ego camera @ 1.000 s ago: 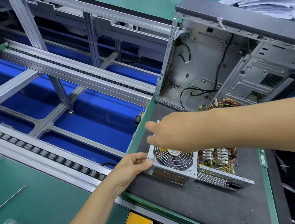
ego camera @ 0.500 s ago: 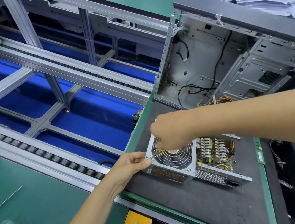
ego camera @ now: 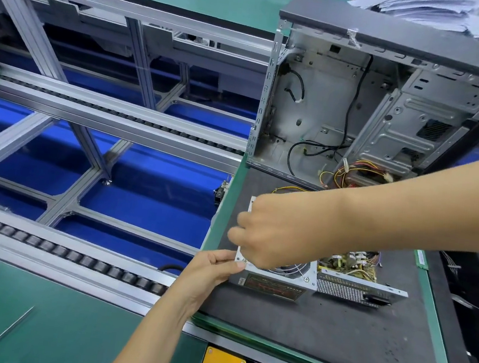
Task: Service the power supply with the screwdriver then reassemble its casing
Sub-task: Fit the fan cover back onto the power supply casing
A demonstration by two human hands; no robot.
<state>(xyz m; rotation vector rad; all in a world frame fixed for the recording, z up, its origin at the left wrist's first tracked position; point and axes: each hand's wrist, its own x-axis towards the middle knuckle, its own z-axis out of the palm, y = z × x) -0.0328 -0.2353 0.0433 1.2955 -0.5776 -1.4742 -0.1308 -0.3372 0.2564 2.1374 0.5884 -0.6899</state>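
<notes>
The grey metal power supply box with a round wire fan grille [ego camera: 277, 279] is lying on the dark mat [ego camera: 319, 336], in front of the open grey computer case [ego camera: 346, 110]. Its near left corner is being pinched by the left hand [ego camera: 209, 271]. The right hand [ego camera: 274, 234] is being held curled over the fan grille, but what is being gripped inside it cannot be told.

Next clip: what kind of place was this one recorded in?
Most likely an electronics assembly or repair line in a factory. A roller conveyor on an aluminium frame runs beside the green-edged work mat, where an opened power supply lies in front of a stripped computer case.
</notes>
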